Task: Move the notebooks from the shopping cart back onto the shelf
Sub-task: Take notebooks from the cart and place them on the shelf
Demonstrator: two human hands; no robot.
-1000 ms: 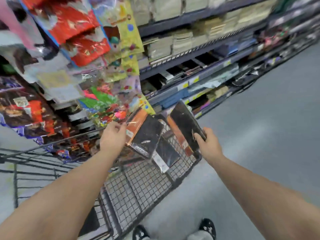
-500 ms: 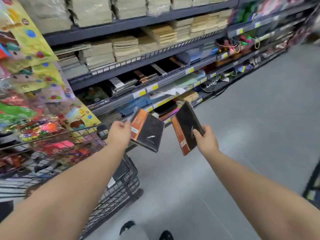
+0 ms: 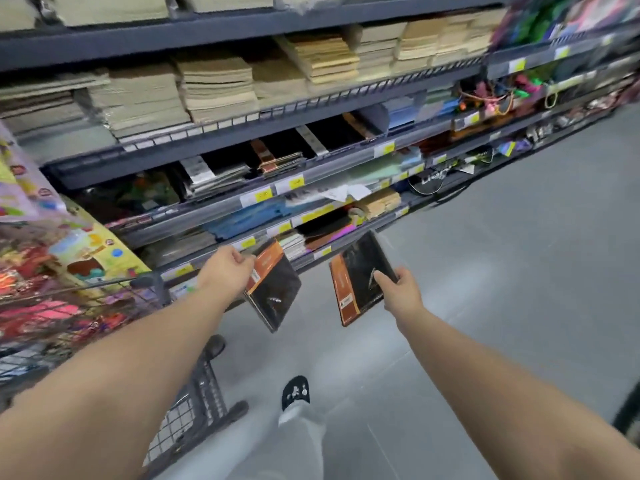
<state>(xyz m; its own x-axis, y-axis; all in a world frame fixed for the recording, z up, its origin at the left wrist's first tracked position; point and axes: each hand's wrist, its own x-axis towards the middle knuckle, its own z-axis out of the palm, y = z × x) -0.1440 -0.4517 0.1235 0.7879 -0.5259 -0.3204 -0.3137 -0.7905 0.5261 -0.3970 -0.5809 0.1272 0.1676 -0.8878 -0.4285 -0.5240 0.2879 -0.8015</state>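
Observation:
My left hand (image 3: 227,271) grips the top corner of a black notebook with an orange spine (image 3: 275,289), which hangs tilted over the floor. My right hand (image 3: 398,289) holds a second black and orange notebook (image 3: 358,277) by its right edge, tilted up toward the shelving. Both notebooks are in front of the dark metal shelf unit (image 3: 311,174), below its row of similar black notebooks (image 3: 273,157). The wire shopping cart (image 3: 187,403) stands at the lower left, under my left forearm.
Stacks of tan paper pads (image 3: 214,88) fill the upper shelves. Colourful packaged goods (image 3: 52,258) hang at the left over the cart. Yellow price tags (image 3: 263,195) line the shelf rails. Grey floor (image 3: 502,271) stretches to the right; my shoe (image 3: 295,393) is below.
Both hands lifted their notebooks out of the cart and carried them right, toward the shelves. The cart has dropped behind to the lower left as the view turned to the shelving.

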